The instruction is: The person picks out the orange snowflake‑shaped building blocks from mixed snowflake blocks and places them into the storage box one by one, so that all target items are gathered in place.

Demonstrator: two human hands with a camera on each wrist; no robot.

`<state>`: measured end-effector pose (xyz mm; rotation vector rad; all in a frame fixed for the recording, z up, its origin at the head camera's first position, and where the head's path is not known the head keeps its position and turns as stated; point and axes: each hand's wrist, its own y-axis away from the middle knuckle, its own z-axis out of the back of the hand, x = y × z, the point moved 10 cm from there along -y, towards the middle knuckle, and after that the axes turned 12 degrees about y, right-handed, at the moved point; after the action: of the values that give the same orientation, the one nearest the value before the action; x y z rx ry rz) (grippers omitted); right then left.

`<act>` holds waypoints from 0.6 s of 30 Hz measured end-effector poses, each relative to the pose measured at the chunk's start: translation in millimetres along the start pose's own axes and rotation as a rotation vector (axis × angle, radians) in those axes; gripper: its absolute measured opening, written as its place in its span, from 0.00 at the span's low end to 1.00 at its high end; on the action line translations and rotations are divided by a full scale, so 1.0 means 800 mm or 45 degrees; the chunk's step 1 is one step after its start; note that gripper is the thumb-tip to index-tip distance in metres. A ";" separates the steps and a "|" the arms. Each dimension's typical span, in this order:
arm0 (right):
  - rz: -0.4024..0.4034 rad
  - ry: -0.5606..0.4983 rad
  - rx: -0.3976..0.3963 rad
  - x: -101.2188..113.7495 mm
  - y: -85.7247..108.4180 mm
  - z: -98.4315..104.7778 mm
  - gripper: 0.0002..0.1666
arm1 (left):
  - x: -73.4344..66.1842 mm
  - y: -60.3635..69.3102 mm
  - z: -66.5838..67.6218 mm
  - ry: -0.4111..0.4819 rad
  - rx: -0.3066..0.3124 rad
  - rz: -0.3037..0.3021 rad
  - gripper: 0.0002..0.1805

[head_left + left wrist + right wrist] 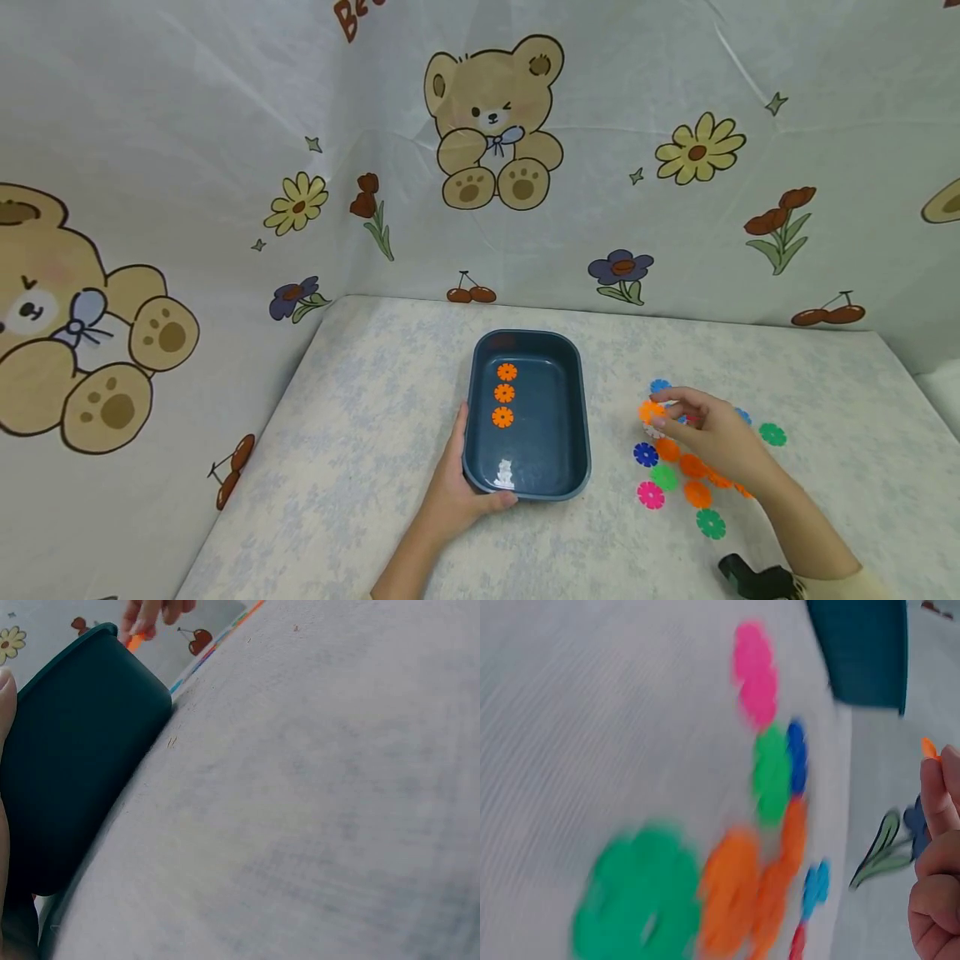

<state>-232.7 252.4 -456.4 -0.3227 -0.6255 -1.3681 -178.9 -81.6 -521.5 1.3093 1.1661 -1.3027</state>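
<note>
A dark teal rectangular tray (pixel 527 467) stands mid-table, with three orange notched discs (pixel 504 392) in a column along its left side. My left hand (pixel 459 492) holds the tray at its lower left corner, thumb on the near rim. To the right, my right hand (pixel 705 429) pinches an orange notched disc (pixel 651 412) between thumb and fingertips, above a loose spread of discs. In the right wrist view that orange disc (pixel 929 748) shows at the fingertips, raised off the table. The left wrist view shows the tray's outer wall (pixel 82 750) close up.
Around the right hand lie several loose discs: pink (pixel 650 495), dark blue (pixel 646 454), green (pixel 711 524) and orange (pixel 697 494). A black object (pixel 757 579) sits at the right wrist. A bear-print cloth (pixel 495 250) hangs behind the table.
</note>
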 end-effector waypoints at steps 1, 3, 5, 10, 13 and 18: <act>0.011 -0.029 0.004 0.012 -0.003 -0.003 0.25 | 0.000 0.000 0.000 -0.004 0.001 -0.002 0.75; 0.042 -0.077 0.016 0.035 -0.010 -0.012 0.24 | 0.001 0.000 0.000 -0.005 0.002 -0.002 0.75; 0.080 -0.123 0.035 0.058 -0.016 -0.023 0.22 | 0.002 -0.001 0.000 -0.008 0.003 0.002 0.75; 0.217 -0.157 0.096 0.118 -0.032 -0.055 0.19 | 0.004 -0.002 0.000 -0.002 0.007 0.011 0.75; 0.281 -0.131 0.124 0.151 -0.038 -0.076 0.18 | 0.004 -0.002 -0.001 0.015 0.024 0.012 0.74; 0.404 -0.048 0.180 0.192 -0.043 -0.114 0.17 | 0.004 -0.002 -0.002 0.055 0.049 0.011 0.74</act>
<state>-233.8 71.2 -443.6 -0.3189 -0.6679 -1.0112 -180.0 -79.8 -524.9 1.3753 1.1685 -1.3021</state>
